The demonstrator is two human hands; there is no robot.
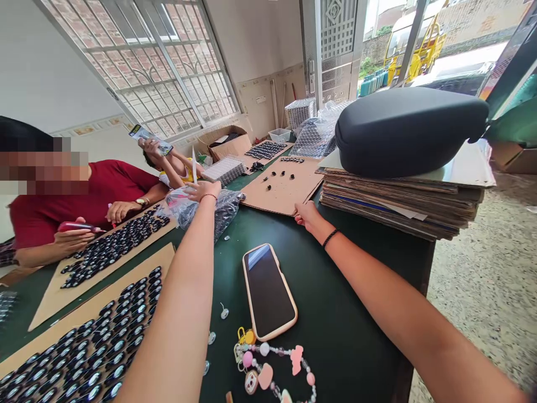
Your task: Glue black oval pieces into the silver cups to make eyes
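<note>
My left hand (205, 191) reaches forward over a clear plastic bag (229, 210) with dark contents. A thin white pointed strip (193, 166) stands up from its fingers, which look closed round its lower end. My right hand (307, 215) pinches the near corner of a brown cardboard sheet (277, 198). On that sheet lie several small black pieces (269, 187), some scattered and some in a short row at the far end. A phone in a cream case (271, 294) rests on the dark green table (335, 313) between my forearms, beside a beaded charm strap (265, 376).
At left, boards (104, 280) carry rows of shiny black oval pieces. Across the table a person in a red shirt (113, 179) holds a red tool; another person (176, 165) raises a package. A black case (406, 131) tops a cardboard stack (398, 207) at right.
</note>
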